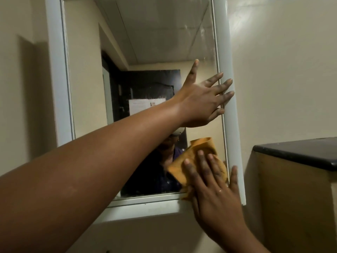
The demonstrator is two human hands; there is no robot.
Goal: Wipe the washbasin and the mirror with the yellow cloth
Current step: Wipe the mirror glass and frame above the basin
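Head view: your right hand (215,181) presses the yellow cloth (191,159) flat against the mirror (145,42) at its lower right corner, fingers spread over it, no pinching grip. Your left hand (202,101) lies open, fingers splayed on the white frame (229,114). Washbasin not visible. Risk: cloth is held only by pressure, so easing off could let it drop; smears high on the glass may get missed

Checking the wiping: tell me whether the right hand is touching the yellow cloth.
Touching. The head view shows the right hand pressed flat on the cloth against the mirror.
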